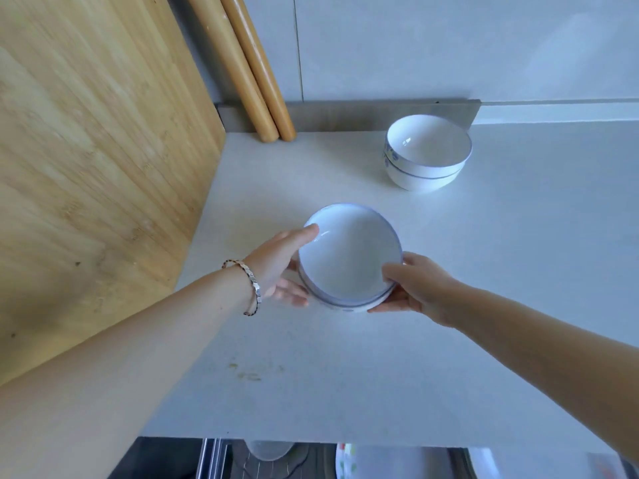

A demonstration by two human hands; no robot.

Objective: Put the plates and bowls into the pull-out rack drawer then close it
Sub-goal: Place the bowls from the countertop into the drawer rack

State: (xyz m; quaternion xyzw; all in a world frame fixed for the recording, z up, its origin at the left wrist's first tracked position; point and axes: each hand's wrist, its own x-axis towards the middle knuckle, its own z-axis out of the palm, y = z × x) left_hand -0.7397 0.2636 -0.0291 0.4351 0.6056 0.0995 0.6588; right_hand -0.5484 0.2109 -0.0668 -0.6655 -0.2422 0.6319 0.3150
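Note:
A small stack of white bowls with blue rims (349, 261) is tilted toward me above the white countertop (518, 271), held from both sides. My left hand (280, 264) grips its left rim, thumb over the edge and fingers beneath. My right hand (411, 288) grips the right rim the same way. Two more white blue-rimmed bowls (427, 152) sit nested near the back wall. Below the counter's front edge the pull-out rack drawer (221, 458) stands open, with a plate (349, 461) partly visible inside.
A large wooden cutting board (90, 167) leans upright along the left. Two wooden rolling pins (249, 70) lean in the back corner against the tiled wall. Some brownish stains (249, 373) mark the counter near its front edge.

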